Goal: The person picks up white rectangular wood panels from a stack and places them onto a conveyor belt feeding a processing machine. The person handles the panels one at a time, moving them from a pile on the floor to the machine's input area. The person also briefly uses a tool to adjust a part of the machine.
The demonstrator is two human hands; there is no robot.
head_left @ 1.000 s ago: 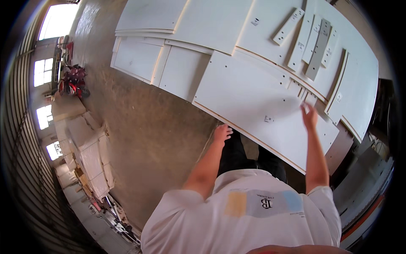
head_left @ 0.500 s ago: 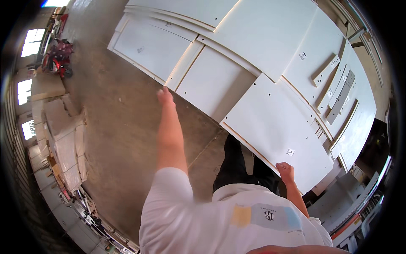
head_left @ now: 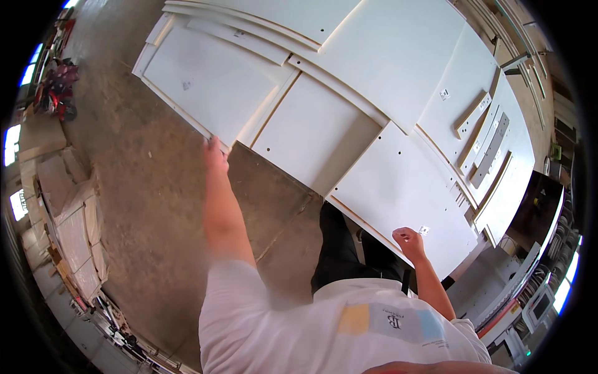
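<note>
At the near left edge of the stack of white boards, my left hand [head_left: 215,156] has its fingers closed round the rim of a white panel [head_left: 202,81]. This panel lies partly over other flat white boards. My right hand [head_left: 409,243] is raised over the near edge of another white panel [head_left: 405,181] with small dark holes. Its fingers are curled in; whether anything small is inside them is hidden. A small printed label [head_left: 423,230] sits on the panel just beyond that hand. Between the two panels lies a lower white board [head_left: 311,128].
Narrow white strips and a grey strip [head_left: 490,149] lie on the boards at the right. A wrapped stack of panels [head_left: 75,218] stands on the brown floor [head_left: 149,206] at left, with a red motorcycle [head_left: 59,93] beyond. Machinery [head_left: 520,324] stands at right.
My left hand has moved nearer with the left panel's rim, and that panel has shifted toward me over the boards. My right hand has lifted and turned slightly. The view has shifted too.
</note>
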